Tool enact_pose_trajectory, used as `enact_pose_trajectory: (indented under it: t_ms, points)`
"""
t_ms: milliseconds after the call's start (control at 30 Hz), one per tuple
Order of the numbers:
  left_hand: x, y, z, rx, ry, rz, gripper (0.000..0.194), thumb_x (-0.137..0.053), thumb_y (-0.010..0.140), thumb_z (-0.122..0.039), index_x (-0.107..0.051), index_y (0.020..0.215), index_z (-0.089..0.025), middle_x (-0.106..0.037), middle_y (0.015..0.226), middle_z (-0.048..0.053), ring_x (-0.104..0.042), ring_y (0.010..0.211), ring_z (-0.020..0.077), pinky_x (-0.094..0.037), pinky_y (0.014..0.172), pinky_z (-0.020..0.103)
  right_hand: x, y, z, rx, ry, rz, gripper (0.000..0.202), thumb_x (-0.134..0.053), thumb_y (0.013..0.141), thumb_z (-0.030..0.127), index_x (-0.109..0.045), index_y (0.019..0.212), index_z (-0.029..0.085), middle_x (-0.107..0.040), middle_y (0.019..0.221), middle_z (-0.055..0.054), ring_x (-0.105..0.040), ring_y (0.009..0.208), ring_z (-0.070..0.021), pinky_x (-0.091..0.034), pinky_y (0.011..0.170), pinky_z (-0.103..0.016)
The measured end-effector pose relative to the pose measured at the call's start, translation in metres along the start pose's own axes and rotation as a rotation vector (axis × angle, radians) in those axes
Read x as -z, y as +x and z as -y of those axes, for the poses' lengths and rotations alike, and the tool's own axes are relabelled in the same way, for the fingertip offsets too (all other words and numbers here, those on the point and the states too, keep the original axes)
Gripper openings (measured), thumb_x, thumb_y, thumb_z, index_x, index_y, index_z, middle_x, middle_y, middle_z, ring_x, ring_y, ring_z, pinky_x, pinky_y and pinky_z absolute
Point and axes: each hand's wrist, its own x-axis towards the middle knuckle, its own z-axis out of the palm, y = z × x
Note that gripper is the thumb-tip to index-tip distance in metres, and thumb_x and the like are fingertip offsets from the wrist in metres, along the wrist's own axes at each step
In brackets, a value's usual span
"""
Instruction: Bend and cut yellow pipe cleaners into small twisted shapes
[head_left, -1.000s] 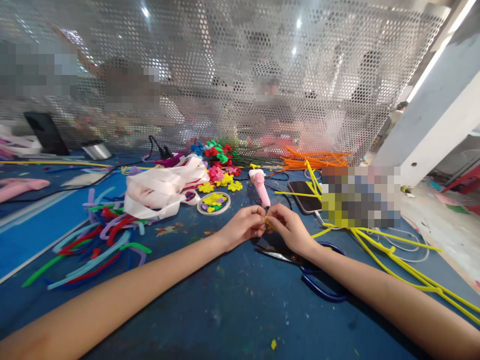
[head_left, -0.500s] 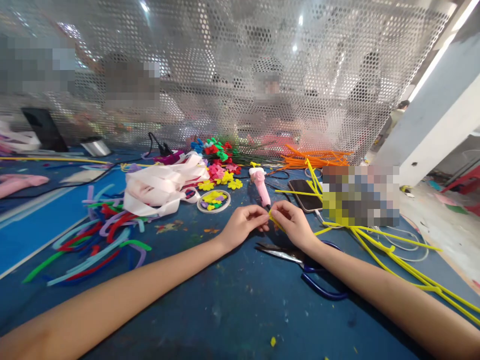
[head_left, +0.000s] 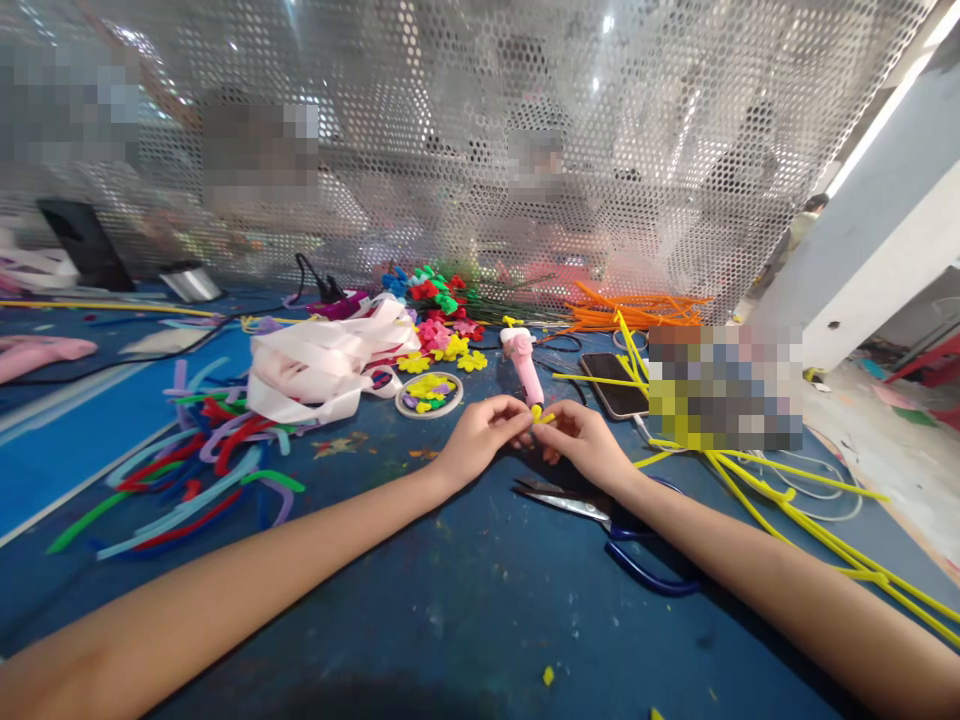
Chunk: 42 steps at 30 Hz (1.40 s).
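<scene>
Yellow piece [head_left: 537, 413] part-formed, yellow flowers [head_left: 452, 347] already made

Well left of the hands, cut strips [head_left: 180, 513] lie in a loose heap, unshaped. Nearer, just left of and beyond the left hand [head_left: 487, 432], a dish [head_left: 429, 415] holds small coloured bits; past it the yellow flowers and a cluster of coloured flowers [head_left: 424, 290] look finished. The left hand is drawn narrow, thumb and fingertips pinched at the left side of the yellow piece; the right hand [head_left: 589, 440] pinches its other side. So the piece sits between the two sets of fingertips, and it seems only partly worked: a rounded bend stands on top, a short end pokes rightward, and no full ring of petals shows. Right of the hands, long yellow stems [head_left: 787, 494] lie unformed, so stock appears to remain.

As for materials, the strips at left are matt, soft-looking and curved. Beside them the ribbon [head_left: 300, 370] is pale, flat and satiny, heaped in wide loops. The flowers have plump, rounded lobes. Straight beyond the hands stands out a smooth pink glue gun [head_left: 525, 372]. Scissors [head_left: 570, 503], steel-bladed with blue loop handles, lie on the surface [head_left: 420, 620] partly under the right forearm. Beyond the right hand are a glossy phone [head_left: 619, 400] and thin orange stems [head_left: 637, 312].
</scene>
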Motion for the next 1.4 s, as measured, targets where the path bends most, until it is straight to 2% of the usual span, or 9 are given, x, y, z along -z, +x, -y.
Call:
enact_pose_trajectory:
  t_ms: [267,400,667,767,900,1000,1133,1233,1400]
  points:
    - [-0.01,-0.004,0.007,0.07,-0.357,-0.003,0.022,-0.064,0.078,-0.032,-0.058,0.09,-0.014,-0.062,0.077,0.001,-0.06,0.071,0.0122,-0.048,0.065,0.023,-0.002,-0.001,0.004,-0.005,0.108,0.015,0.028,-0.059,0.079,0.043,-0.053,0.082,0.016,-0.06,0.066,0.002,-0.056,0.049,-0.0073,-0.047,0.048,-0.019]
    - [-0.016,-0.007,0.005,0.076,-0.44,-0.011,0.024,-0.066,0.076,-0.033,-0.057,0.087,-0.014,-0.059,0.07,-0.001,-0.057,0.061,0.0102,-0.046,0.057,0.021,-0.003,-0.002,0.006,-0.019,0.263,0.088,0.031,-0.062,0.078,0.041,-0.045,0.092,0.019,-0.063,0.066,0.004,-0.061,0.049,-0.0098,-0.049,0.045,-0.02]
    - [0.002,0.017,0.021,0.006,-0.653,-0.444,0.033,-0.076,0.062,-0.033,-0.052,0.074,-0.015,-0.059,0.067,-0.002,-0.057,0.063,0.0088,-0.046,0.06,0.02,-0.004,-0.008,0.012,-0.04,0.386,0.402,0.026,-0.055,0.086,0.035,-0.056,0.104,0.015,-0.066,0.105,-0.011,-0.068,0.068,-0.0131,-0.051,0.058,-0.023]
    - [0.008,0.024,0.028,-0.037,-0.636,-0.498,0.034,-0.076,0.06,-0.034,-0.051,0.073,-0.015,-0.059,0.066,-0.002,-0.058,0.064,0.01,-0.046,0.061,0.021,-0.005,-0.013,0.015,-0.027,0.39,0.519,0.028,-0.059,0.084,0.03,-0.059,0.109,0.017,-0.063,0.114,-0.011,-0.067,0.084,-0.0152,-0.051,0.068,-0.025]
    - [0.015,0.03,0.032,-0.103,-0.613,-0.561,0.035,-0.074,0.062,-0.037,-0.047,0.07,-0.016,-0.056,0.063,-0.004,-0.055,0.061,0.0082,-0.045,0.061,0.02,-0.007,-0.018,0.017,-0.062,0.354,0.625,0.029,-0.065,0.079,0.031,-0.065,0.102,0.013,-0.068,0.102,-0.011,-0.067,0.083,-0.0158,-0.051,0.073,-0.028]
    - [0.018,0.031,0.03,-0.113,-0.582,-0.57,0.034,-0.074,0.063,-0.036,-0.049,0.074,-0.016,-0.057,0.065,-0.003,-0.056,0.061,0.0087,-0.045,0.06,0.02,-0.006,-0.017,0.017,-0.077,0.3,0.549,0.033,-0.064,0.078,0.039,-0.068,0.09,0.009,-0.07,0.077,-0.007,-0.064,0.063,-0.0119,-0.05,0.062,-0.025]
    - [0.013,0.024,0.022,-0.11,-0.351,-0.486,0.029,-0.069,0.07,-0.037,-0.053,0.082,-0.016,-0.059,0.067,-0.001,-0.059,0.063,0.0116,-0.045,0.058,0.022,-0.003,-0.013,0.019,-0.05,0.075,0.31,0.042,-0.055,0.083,0.047,-0.068,0.069,0.009,-0.052,0.042,0.003,-0.042,0.037,-0.0039,-0.033,0.043,-0.018]
    - [0.005,0.013,0.013,-0.149,-0.085,-0.364,0.023,-0.063,0.076,-0.036,-0.056,0.083,-0.015,-0.06,0.068,0.0,-0.058,0.06,0.0119,-0.045,0.058,0.023,-0.003,-0.011,0.019,-0.076,0.012,0.225,0.047,-0.052,0.083,0.049,-0.064,0.057,0.011,-0.045,0.037,0.005,-0.037,0.034,-0.0037,-0.027,0.041,-0.019]
    - [-0.004,-0.004,0.003,-0.251,0.143,-0.23,0.016,-0.06,0.08,-0.033,-0.059,0.083,-0.016,-0.063,0.078,0.001,-0.06,0.07,0.0137,-0.048,0.065,0.024,-0.004,-0.008,0.018,-0.108,0.013,0.26,0.045,-0.051,0.083,0.046,-0.062,0.057,0.012,-0.045,0.036,0.005,-0.037,0.034,-0.0048,-0.027,0.041,-0.02]
